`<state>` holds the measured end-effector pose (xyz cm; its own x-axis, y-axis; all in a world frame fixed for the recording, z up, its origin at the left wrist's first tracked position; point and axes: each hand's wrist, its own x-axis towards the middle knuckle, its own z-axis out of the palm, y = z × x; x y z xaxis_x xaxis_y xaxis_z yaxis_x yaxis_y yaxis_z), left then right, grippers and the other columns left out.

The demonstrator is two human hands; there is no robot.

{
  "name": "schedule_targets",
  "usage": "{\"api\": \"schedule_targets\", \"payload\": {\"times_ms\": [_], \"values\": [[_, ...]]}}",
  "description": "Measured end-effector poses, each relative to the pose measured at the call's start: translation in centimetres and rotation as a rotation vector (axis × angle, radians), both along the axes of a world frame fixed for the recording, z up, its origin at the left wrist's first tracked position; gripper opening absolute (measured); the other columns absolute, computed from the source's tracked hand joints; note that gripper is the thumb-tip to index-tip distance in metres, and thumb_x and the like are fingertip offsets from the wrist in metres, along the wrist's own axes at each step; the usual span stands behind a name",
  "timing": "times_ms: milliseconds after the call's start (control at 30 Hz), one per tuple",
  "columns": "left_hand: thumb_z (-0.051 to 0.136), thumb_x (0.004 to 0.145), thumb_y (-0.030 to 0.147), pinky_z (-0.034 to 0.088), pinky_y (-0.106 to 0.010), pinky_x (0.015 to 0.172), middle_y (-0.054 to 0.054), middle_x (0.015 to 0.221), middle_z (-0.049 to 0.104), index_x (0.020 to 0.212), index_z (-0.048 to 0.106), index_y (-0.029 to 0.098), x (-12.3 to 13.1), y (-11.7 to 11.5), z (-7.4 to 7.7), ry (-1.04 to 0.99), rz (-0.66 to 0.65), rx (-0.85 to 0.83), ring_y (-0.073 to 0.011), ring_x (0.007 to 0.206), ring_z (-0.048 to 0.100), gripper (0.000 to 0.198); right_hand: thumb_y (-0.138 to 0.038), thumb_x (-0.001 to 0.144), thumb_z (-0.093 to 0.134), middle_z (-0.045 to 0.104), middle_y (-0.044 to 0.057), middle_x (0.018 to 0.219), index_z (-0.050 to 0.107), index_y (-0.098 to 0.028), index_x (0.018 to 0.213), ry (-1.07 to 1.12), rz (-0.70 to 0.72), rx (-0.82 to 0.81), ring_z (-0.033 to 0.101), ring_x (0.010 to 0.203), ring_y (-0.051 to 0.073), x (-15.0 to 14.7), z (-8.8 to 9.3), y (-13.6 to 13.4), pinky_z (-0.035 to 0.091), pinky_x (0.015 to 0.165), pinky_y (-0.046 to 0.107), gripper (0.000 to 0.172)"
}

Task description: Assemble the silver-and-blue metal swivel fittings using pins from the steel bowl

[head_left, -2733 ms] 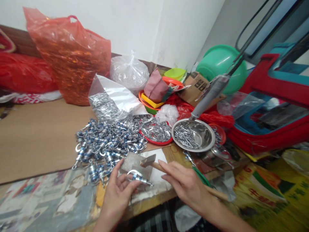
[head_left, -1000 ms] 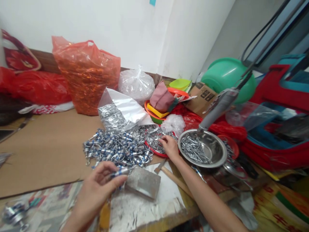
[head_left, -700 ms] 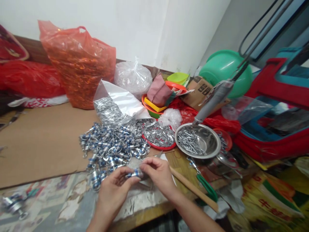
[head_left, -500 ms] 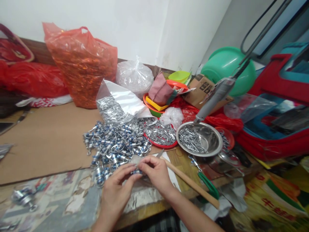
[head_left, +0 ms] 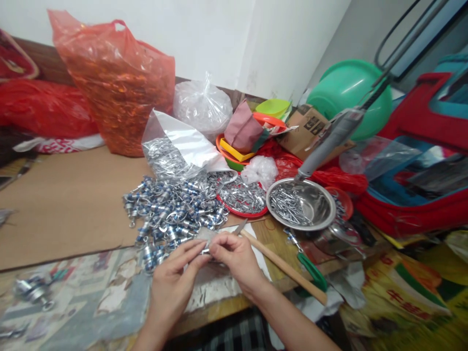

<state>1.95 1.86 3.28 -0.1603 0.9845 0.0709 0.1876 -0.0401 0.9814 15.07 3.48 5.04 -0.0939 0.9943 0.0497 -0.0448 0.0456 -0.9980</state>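
Two hands meet in the head view, the only view here: the left hand (head_left: 171,282) and the right hand (head_left: 237,259) are nearly touching at the fingertips. Between them is a small metal piece (head_left: 205,251), which both hands seem to hold. The left thumb and forefinger are clamped on its left end; the right fingers are pressed together at its right end, and what exactly they grip I cannot tell, because they cover it. The visible part has its long axis about from left to right, so neither hand is clearly nearer.

Just behind the fingertips, a grey metal block (head_left: 204,234) shows partly. Beyond it and to the left lies the pile of blue-banded metal pieces (head_left: 175,209), close to the left hand. Just beside the right hand, the hammer (head_left: 285,268) lies slanting, its head away from the person, its handle toward the near edge of the worktop (head_left: 212,314). This edge passes close in front of the person, under the forearms. On the right, the hammer narrows the room; on the left, over the worn printed sheet (head_left: 124,312), the room is wider.
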Motion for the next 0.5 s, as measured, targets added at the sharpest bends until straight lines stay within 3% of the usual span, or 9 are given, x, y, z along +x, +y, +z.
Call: {"api": "schedule_targets", "payload": {"times_ms": [67,167,300,500], "values": [[0.065,0.064,0.031,0.042,-0.033,0.088,-0.002,0.093,0.069,0.074,0.072,0.026,0.0,-0.2,0.1,-0.11,-0.019,-0.034,-0.0223,0.093,0.059,0.013,-0.032,0.07,0.063,0.058,0.002,0.074,0.063,-0.017,0.072,-0.127,-0.011,0.188,0.055,0.072,0.013,0.5,-0.1,-0.5,0.046,0.066,0.024,0.015],[0.064,0.066,0.031,0.043,-0.031,0.086,-0.003,0.092,0.069,0.075,0.071,0.024,-0.1,-0.5,0.4,-0.276,-0.049,-0.094,-0.0215,0.093,0.059,0.013,-0.023,0.069,0.066,0.058,0.006,0.088,0.059,-0.018,0.093,-0.394,-0.003,0.623,0.056,0.082,0.015,1.4,-0.2,-1.2,0.048,0.069,0.026,0.026],[0.065,0.065,0.032,0.046,-0.028,0.078,-0.001,0.083,0.069,0.074,0.069,0.023,-0.2,-0.6,1.3,-0.223,-0.028,-0.118,-0.0197,0.083,0.061,0.014,-0.006,0.079,0.049,0.063,0.009,0.09,0.059,-0.015,0.093,-0.675,0.07,1.131,0.057,0.09,0.016,2.4,-0.3,-1.5,0.049,0.075,0.027,0.02],[0.065,0.064,0.033,0.045,-0.029,0.078,-0.002,0.081,0.069,0.068,0.069,0.022,-0.5,-0.4,2.5,-0.08,-0.093,-0.058,-0.0211,0.082,0.06,0.012,-0.009,0.08,0.05,0.065,0.011,0.092,0.062,-0.012,0.092,-0.75,0.071,1.188,0.057,0.096,0.018,3.0,0.2,-1.2,0.05,0.077,0.029,0.017]]}}
